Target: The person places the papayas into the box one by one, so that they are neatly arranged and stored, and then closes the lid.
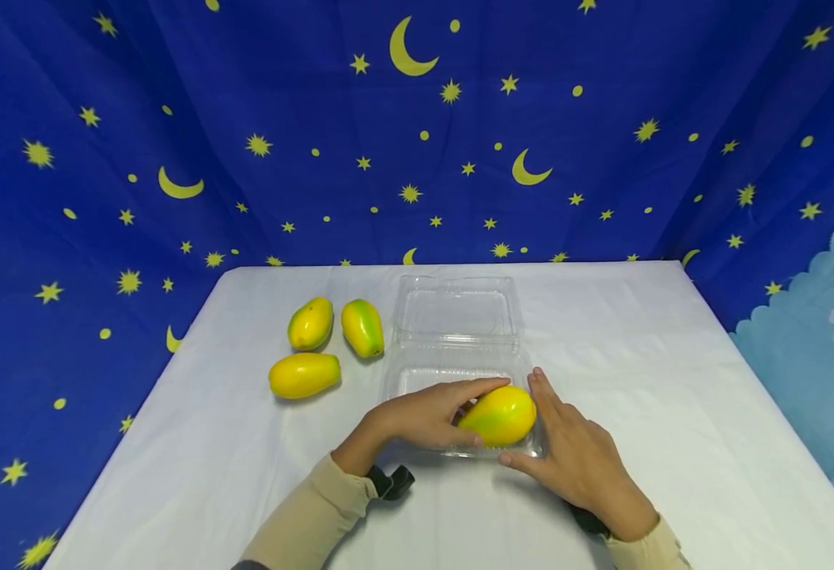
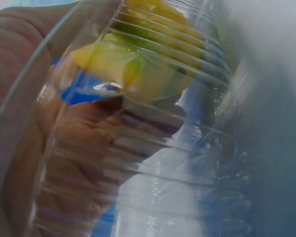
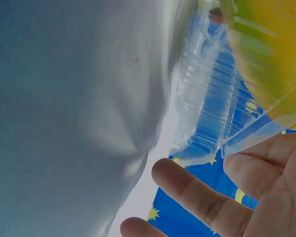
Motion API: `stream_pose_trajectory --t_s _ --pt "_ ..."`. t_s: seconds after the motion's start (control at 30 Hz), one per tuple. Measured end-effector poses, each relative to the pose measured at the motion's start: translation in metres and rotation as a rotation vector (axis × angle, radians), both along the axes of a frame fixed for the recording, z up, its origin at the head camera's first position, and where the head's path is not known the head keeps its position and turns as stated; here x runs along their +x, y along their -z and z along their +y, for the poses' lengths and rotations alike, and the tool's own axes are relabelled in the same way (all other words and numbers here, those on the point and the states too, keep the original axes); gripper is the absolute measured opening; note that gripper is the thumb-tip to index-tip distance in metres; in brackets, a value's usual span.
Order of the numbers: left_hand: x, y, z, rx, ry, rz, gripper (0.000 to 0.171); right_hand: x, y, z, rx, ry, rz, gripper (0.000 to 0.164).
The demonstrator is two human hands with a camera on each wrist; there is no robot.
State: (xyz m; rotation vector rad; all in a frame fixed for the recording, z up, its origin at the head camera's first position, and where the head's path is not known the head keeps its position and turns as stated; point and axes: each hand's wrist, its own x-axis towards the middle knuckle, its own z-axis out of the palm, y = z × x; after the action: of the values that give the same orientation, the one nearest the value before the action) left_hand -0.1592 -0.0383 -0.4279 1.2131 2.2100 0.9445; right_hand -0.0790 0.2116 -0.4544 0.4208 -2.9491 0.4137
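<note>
A yellow papaya (image 1: 499,416) with a greenish tapered end lies in the near half of an opened clear plastic clamshell box (image 1: 460,378). My left hand (image 1: 427,415) reaches over the box's front left and grips the papaya's left end, thumb in front and fingers behind. At the right rim, my right hand (image 1: 579,453) has its fingers extended and the thumb apart. In the right wrist view, fingertips (image 3: 246,170) of that hand touch the box's edge. Through the ribbed clear wall, the left wrist view shows the papaya (image 2: 143,64) and part of the left hand.
To the left of the box lie three more papayas: one upright-leaning (image 1: 311,324), one beside it (image 1: 363,328) and one sideways in front (image 1: 305,375). The box's lid (image 1: 456,309) lies folded back. A white cloth covers the table (image 1: 645,348); a blue star-patterned curtain (image 1: 460,119) hangs behind.
</note>
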Motion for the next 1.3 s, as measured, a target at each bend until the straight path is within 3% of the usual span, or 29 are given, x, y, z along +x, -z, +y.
stream_pose_trajectory --t_s 0.37,0.63,1.03,1.3 --pt "-0.003 -0.002 -0.005 -0.027 0.009 -0.065 0.083 -0.011 0.003 0.002 -0.053 -0.044 -0.023 0.115" --pt "-0.002 -0.004 -0.005 -0.052 -0.036 -0.038 0.080 -0.012 0.002 0.002 -0.054 -0.028 -0.062 0.116" --pt "-0.006 -0.003 -0.013 -0.058 -0.023 0.039 0.069 -0.015 -0.002 -0.003 -0.046 -0.033 -0.063 0.117" --pt "-0.009 -0.004 -0.016 -0.062 -0.030 0.016 0.070 -0.024 -0.011 -0.006 -0.010 -0.064 -0.094 0.121"
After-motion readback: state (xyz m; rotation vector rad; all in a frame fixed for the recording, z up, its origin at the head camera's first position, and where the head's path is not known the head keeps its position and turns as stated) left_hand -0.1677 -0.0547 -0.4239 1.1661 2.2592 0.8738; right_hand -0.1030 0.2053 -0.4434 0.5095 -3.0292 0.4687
